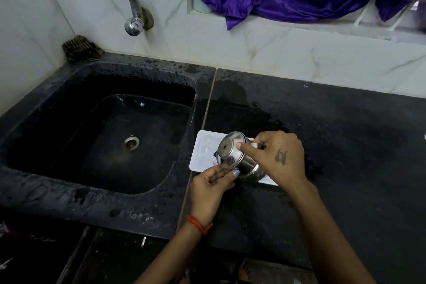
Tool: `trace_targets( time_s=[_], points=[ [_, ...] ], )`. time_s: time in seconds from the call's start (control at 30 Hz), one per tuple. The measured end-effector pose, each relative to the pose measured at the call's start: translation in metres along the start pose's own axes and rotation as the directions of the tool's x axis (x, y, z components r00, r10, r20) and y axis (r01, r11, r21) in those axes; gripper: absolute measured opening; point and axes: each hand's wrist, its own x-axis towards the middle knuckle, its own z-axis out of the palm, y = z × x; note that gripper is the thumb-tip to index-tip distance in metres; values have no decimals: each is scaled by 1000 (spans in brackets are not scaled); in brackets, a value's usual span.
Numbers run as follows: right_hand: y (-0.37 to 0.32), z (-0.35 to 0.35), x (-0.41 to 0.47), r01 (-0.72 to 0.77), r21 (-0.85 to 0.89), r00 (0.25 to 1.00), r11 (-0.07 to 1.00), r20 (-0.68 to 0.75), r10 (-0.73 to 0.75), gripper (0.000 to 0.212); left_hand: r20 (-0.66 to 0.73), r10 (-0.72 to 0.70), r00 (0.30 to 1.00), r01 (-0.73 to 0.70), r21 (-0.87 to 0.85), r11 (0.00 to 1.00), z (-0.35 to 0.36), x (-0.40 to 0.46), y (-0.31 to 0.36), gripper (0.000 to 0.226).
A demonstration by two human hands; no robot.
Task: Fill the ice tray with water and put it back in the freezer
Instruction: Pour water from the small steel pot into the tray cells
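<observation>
Lying flat on the wet black surface (345, 145) just right of the sink (99, 136): thin white plastic ice tray (202, 152), light, flexible, spill-prone once filled, best lifted level by both short ends; right hand (276, 157) gripping tipped steel cup (235, 157), left hand (212, 185) pinching near edge.

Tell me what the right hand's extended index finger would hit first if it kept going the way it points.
The right hand points its index finger left, already against the tilted shiny steel cup. Past that, probably the white plastic ice tray; depth is unclear.
</observation>
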Motion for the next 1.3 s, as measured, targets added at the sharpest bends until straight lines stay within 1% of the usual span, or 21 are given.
trace_targets(
  time_s=[0.27,0.73,0.87,1.1,1.2,1.3],
  points=[
    [3,-6,-6,15,-95,1000,995,12,-14,41,67,-61,996,62,-18,998,8,-3,-3,18],
    [-1,-10,-13,67,-173,997,983,-19,-71,41,85,-91,992,94,-25,995,11,-6,-5,15],
    [2,-12,-14,42,-140,998,989,-32,-47,42,76,-68,995,69,-12,998,13,-7,-5,19],
    [20,-18,-21,-85,76,993,994,-74,90,42,54,7,999,-10,52,999,20,-9,-6,18],
    [24,-22,-25,-102,57,991,993,-84,106,39,88,2,996,-8,66,998,24,-9,-8,19],
    [25,-25,-27,-99,-11,992,995,-85,97,41,113,-45,993,42,35,999,28,-10,-11,19]
  ],
)
